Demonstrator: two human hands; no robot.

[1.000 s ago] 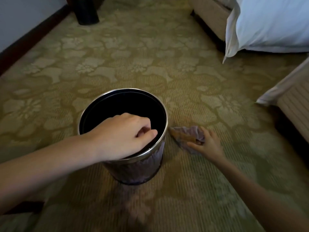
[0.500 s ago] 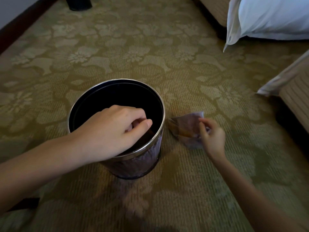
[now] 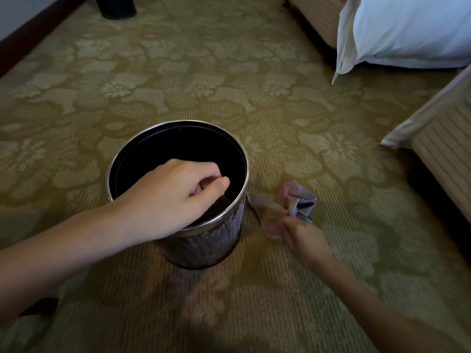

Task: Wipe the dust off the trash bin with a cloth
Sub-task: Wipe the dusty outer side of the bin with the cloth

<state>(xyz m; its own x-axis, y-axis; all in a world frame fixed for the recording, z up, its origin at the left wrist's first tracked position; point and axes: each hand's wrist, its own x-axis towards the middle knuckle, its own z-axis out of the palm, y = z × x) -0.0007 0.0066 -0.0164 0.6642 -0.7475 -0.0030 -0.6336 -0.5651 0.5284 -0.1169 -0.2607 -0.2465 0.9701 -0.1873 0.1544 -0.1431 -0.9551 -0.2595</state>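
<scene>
Head view: right hand low over patterned carpet, fingers pinched on crumpled cloth, which bunches just beyond them, beside trash bin. Left hand curled over bin's near rim. White pillow far right

A black-lined trash bin with a silver rim stands on olive, floral-patterned carpet; a pinkish-grey cloth lies right, white pillow far right.
</scene>
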